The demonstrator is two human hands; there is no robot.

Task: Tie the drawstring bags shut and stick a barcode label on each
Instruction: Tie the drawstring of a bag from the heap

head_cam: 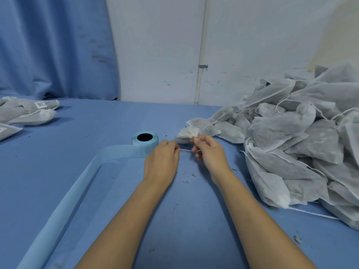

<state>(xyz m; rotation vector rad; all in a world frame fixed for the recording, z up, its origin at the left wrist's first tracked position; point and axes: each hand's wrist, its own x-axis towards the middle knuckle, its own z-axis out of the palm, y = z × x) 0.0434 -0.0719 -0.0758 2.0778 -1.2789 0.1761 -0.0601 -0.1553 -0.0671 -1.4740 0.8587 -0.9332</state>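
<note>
In front of you a blue cloth point(48, 162) covers the table and fills the lower half of the frame. Small dark crumbs point(186, 181) lie scattered on it, mostly around the lower middle, and a few more sit at the lower right. In the upper left a blue curtain point(54, 45) hangs in folds down to the table's far edge, with dark smudges near its right side. Beside it you see a white wall point(155, 45) with scuffs. A thin white pipe point(201, 55) runs down it, held by a small metal bracket point(203, 66). The upper right corner shows a yellowish patch point(340, 35).
</note>
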